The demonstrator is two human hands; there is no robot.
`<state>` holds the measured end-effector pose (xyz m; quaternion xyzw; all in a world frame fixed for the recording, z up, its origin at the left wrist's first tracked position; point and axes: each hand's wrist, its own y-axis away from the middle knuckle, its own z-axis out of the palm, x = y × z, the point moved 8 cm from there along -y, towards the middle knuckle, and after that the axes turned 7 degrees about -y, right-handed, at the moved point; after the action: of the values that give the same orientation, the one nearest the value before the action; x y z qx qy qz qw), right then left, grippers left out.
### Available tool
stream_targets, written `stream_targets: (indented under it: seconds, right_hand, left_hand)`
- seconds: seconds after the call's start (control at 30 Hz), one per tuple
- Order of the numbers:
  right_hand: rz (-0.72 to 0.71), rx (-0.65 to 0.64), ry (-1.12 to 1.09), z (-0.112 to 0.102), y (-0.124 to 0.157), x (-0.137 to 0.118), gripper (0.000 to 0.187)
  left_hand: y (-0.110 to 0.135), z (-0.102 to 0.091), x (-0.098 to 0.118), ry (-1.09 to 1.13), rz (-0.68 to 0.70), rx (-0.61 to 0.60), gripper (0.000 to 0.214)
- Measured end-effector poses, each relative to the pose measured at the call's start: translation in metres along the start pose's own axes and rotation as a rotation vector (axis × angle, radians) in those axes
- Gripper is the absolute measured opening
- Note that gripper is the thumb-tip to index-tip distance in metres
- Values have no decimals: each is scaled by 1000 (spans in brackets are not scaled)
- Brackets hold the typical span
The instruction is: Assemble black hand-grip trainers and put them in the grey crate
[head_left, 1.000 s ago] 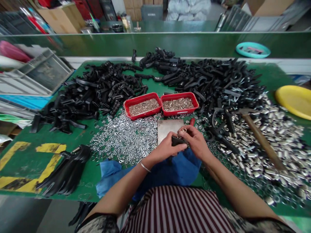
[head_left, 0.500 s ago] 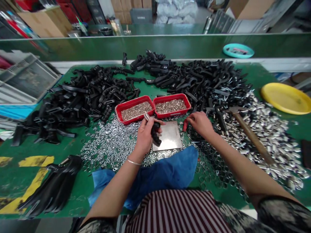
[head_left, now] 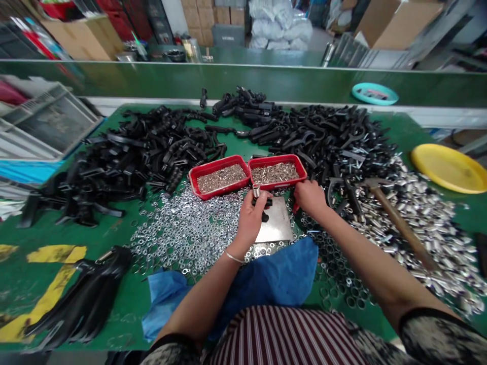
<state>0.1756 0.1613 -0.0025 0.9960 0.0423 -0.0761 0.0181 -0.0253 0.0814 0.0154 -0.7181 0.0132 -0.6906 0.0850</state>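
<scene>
My left hand is closed around a black plastic part, mostly hidden by the fingers. A ridged silver metal end, like a spring or thread, sticks up by the thumb. Beneath and to the right of this hand lies a flat metal plate. Right of the plate, my right hand is closed on a small red-handled screwdriver; the fingers cover most of it. Just beyond both hands stand two red trays, the left one and the right one, holding small metal pins or screws.
Loose nuts and rings spread left of the plate. Black plastic parts are heaped behind. At right, a hammer lies on silver metal sleeves. A blue cloth lies in front, black handles at left.
My left hand has turned the black part, so its metal end now points up near the right tray. The screwdriver, earlier showing its shaft, is now mostly hidden by my right hand. The view has shifted slightly.
</scene>
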Motion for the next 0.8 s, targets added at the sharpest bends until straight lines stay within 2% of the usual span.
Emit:
stream_targets:
  seconds: [0.07, 0.13, 0.17, 0.23, 0.33, 0.47, 0.53, 0.6, 0.7, 0.73, 0.77, 0.8]
  right_hand:
    - [-71, 75, -164, -15, 17, -8, 19]
    - [-135, 132, -584, -27, 38, -17, 19]
    - [-147, 118, -854, -28, 48, -22, 22]
    - [-119, 0, -1307, -20, 65, -35, 30]
    - [-56, -199, -1606, -2, 78, -57, 30]
    - [25, -381, -1784, 13, 82, -67, 31]
    - [40, -431, -1800, 14, 84, -65, 32]
    - [4, -362, -1707, 10, 86, -59, 33]
    - [-88, -93, -1419, -4, 88, -47, 29]
    - [-103, -46, -1368, -6, 89, -46, 28]
    - [-104, -54, -1377, -4, 90, -47, 27]
    - [-91, -113, -1446, 1, 91, -51, 27]
  left_hand:
    - [-1, -7, 9, -119, 88, 24, 25]
    - [-1, -10, 13, -206, 140, 28, 24]
    - [0, -9, 13, -234, 147, 22, 24]
    - [1, -5, 10, -263, 141, -2, 24]
    - [6, 4, 8, -282, 136, -40, 22]
    - [9, 11, 8, -280, 134, -75, 20]
    - [9, 12, 6, -263, 113, -79, 20]
    - [9, 12, 6, -249, 96, -85, 20]
    - [8, 15, 8, -257, 97, -135, 20]
    - [8, 17, 11, -262, 121, -158, 20]
    - [9, 18, 15, -270, 162, -182, 20]
    - [10, 20, 20, -280, 215, -206, 19]
